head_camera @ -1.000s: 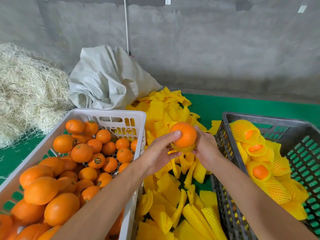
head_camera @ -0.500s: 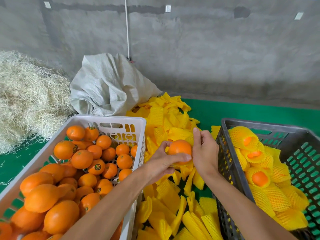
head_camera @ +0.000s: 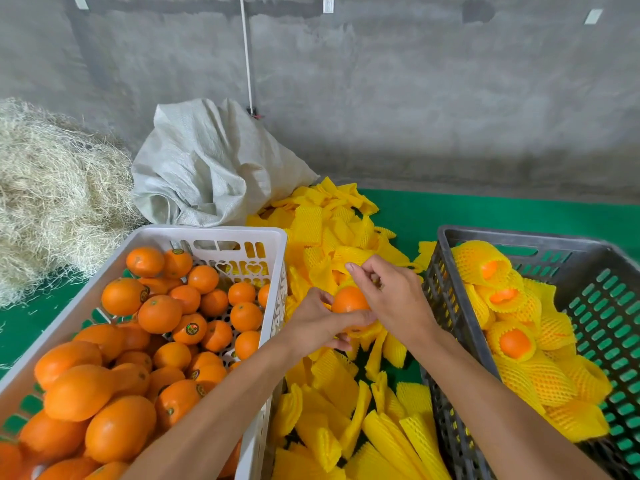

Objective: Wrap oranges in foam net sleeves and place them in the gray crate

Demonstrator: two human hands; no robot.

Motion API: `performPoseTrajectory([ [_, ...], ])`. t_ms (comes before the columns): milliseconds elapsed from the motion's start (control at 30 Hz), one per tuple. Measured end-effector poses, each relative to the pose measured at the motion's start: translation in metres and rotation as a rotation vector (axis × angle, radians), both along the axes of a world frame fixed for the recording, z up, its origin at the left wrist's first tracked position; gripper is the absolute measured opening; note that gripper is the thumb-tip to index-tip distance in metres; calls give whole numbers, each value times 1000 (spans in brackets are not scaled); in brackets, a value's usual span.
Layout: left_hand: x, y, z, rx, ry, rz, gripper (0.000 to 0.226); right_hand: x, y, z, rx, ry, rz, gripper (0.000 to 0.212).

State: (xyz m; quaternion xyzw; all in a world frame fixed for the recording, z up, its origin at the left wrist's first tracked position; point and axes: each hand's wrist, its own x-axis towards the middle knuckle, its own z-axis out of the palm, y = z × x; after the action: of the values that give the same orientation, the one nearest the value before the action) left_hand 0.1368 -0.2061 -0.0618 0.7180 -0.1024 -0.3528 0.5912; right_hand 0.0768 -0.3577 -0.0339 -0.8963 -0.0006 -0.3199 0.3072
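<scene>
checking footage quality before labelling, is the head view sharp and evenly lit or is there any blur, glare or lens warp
Head view: light is soft and even, with no harsh glare on the unwrapped oranges; the right hand and left hand, holding an orange, look slightly soft; wide-angle warp bows the gray crate and white crate rims outward; the concrete wall looks smeared, low in detail.

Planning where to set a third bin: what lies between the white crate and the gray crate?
In the head view, a pile of yellow foam net sleeves fills the gap between white crate and gray crate.
</scene>
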Motion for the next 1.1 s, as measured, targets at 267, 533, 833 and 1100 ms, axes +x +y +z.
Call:
performPoseTrajectory([
  [267,2,4,0,-7,-205,-25,102,-2,-3,1,-7,85,77,37],
  [533,1,4,-2,128,-380,116,79,0,2,1,-80,66,40,27],
  [833,2,2,-13,-102,-208,200,78,-5,17,10,-320,84,8,30],
  [1100,16,4,2,-383,279,249,71,1,14,-7,-187,410,-75,48],
])
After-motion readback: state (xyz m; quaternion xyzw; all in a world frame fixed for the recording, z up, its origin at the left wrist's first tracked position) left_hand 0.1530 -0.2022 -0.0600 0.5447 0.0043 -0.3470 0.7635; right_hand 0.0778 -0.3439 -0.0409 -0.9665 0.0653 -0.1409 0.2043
